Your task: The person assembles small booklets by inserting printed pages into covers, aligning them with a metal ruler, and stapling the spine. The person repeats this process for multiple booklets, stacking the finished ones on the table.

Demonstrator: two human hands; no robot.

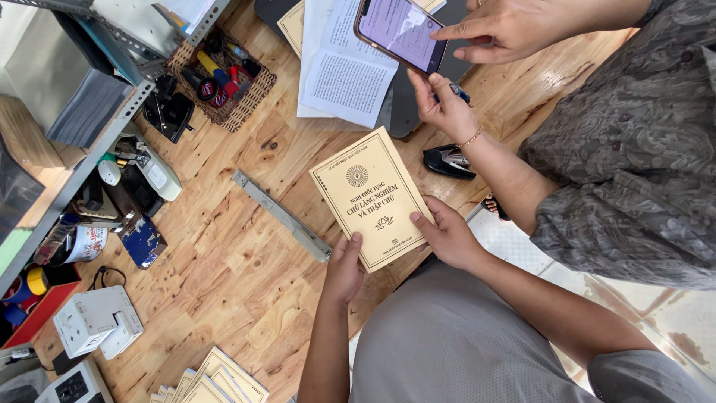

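While flat on the wooden table [246, 276], yellow booklet [371, 195] pinched at its near corners by left hand [344, 266] and right hand [449, 237].

Grey garment (fine-textured), bare forearms, bare hands [395, 254]

Bright, even daylight; sharp view, slight wide-angle bend.
We note soft, short shadows under the hands on the wooden table [224, 261], mild glare on the phone screen [403, 30] at top centre, and lines bowing near the left frame edge.
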